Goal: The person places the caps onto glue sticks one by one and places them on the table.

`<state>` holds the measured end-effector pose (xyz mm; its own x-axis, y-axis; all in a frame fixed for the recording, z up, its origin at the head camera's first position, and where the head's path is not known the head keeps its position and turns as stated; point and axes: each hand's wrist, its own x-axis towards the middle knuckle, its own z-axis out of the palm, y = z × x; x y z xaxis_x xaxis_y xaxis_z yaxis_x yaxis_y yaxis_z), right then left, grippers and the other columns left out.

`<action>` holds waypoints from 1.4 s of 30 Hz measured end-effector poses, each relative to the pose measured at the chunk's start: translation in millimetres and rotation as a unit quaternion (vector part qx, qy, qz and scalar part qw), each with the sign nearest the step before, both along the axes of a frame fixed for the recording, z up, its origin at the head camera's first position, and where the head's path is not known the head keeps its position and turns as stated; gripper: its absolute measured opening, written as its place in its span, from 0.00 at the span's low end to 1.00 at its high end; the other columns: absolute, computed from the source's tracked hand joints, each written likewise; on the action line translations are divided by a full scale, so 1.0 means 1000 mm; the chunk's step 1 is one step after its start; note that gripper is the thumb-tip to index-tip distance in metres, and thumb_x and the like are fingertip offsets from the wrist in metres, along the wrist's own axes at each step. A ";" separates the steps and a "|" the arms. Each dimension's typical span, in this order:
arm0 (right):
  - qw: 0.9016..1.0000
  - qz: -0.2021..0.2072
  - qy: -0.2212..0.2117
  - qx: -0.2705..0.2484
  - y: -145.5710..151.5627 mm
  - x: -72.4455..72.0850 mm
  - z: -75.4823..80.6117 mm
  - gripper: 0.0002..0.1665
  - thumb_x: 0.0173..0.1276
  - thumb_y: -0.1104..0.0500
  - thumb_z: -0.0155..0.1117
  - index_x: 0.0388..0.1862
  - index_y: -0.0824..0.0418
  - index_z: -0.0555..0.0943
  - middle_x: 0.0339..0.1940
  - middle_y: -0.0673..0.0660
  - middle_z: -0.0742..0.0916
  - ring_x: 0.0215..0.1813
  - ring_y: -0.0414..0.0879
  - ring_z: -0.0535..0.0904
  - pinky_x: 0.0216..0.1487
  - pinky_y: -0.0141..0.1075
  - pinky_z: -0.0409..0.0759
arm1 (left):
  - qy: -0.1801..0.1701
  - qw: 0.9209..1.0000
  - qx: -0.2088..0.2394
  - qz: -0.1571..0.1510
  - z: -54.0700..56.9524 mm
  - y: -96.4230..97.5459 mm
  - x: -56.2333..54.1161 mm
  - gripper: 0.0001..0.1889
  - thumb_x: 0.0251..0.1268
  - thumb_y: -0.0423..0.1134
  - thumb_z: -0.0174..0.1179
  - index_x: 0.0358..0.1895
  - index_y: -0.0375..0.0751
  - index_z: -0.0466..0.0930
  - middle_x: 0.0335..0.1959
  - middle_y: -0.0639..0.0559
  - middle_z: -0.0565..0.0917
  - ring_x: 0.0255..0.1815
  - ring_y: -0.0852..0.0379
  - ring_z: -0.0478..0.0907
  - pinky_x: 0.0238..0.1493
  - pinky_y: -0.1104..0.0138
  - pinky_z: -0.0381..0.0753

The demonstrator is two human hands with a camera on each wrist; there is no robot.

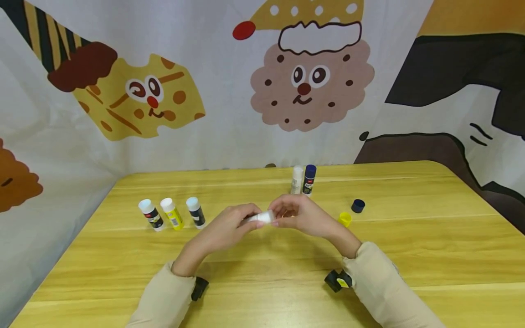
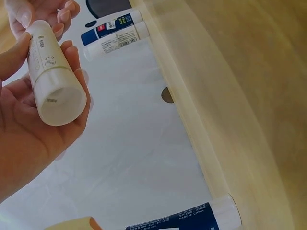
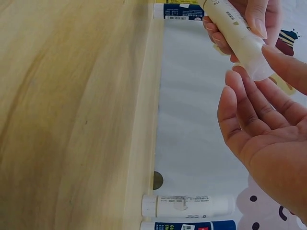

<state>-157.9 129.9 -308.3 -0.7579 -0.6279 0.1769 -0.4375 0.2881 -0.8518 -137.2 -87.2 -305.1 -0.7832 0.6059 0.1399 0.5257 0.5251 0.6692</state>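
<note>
My left hand (image 1: pixel 223 230) grips a white glue stick (image 1: pixel 264 217), tilted above the table's middle. Its hollow end (image 2: pixel 62 103) faces the camera in the left wrist view. At the other end, my right hand (image 1: pixel 305 216) pinches the translucent tip (image 3: pixel 260 69) between thumb and forefinger; its remaining fingers are loosely bent and hold nothing. On the table to the right of that hand lie a yellow cap (image 1: pixel 345 219) and a dark blue cap (image 1: pixel 358 206).
Left of the hands stand a navy-labelled glue stick (image 1: pixel 151 215), a yellow-labelled one (image 1: pixel 172 214) and another navy-labelled one (image 1: pixel 196 213). Behind the right hand stand a white glue stick (image 1: pixel 297 180) and a navy-capped one (image 1: pixel 309 179). A printed curtain (image 1: pixel 225 114) hangs behind the wooden table (image 1: pixel 262 282).
</note>
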 end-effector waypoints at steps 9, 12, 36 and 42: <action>1.000 0.012 0.010 -0.008 -0.001 0.000 -0.001 0.13 0.58 0.67 0.66 0.42 0.67 0.78 0.33 0.55 0.82 0.36 0.45 0.77 0.38 0.38 0.78 | -0.014 1.000 0.002 -0.003 0.000 0.000 0.000 0.10 0.68 0.39 0.52 0.44 0.38 0.76 0.33 0.54 0.78 0.28 0.61 0.69 0.30 0.68 0.72; 1.000 0.012 0.011 -0.005 -0.002 0.000 -0.001 0.13 0.57 0.67 0.66 0.42 0.66 0.78 0.33 0.55 0.82 0.35 0.45 0.77 0.37 0.38 0.78 | -0.021 1.000 0.008 -0.005 0.000 0.000 0.000 0.10 0.68 0.39 0.52 0.45 0.38 0.76 0.33 0.55 0.78 0.28 0.61 0.69 0.30 0.68 0.73; 1.000 0.000 0.007 -0.018 0.006 -0.001 0.004 0.13 0.57 0.67 0.66 0.42 0.69 0.78 0.36 0.58 0.83 0.37 0.46 0.79 0.38 0.37 0.78 | -0.036 0.999 0.006 0.002 -0.004 -0.004 -0.003 0.13 0.65 0.42 0.55 0.48 0.39 0.75 0.36 0.55 0.79 0.39 0.59 0.75 0.39 0.66 0.75; 1.000 -0.012 -0.009 -0.010 0.009 -0.002 0.006 0.13 0.58 0.68 0.65 0.42 0.70 0.77 0.36 0.59 0.83 0.37 0.47 0.80 0.38 0.37 0.78 | -0.039 0.999 -0.004 0.010 -0.004 -0.006 -0.005 0.15 0.65 0.42 0.56 0.51 0.40 0.74 0.38 0.55 0.78 0.42 0.57 0.75 0.41 0.64 0.74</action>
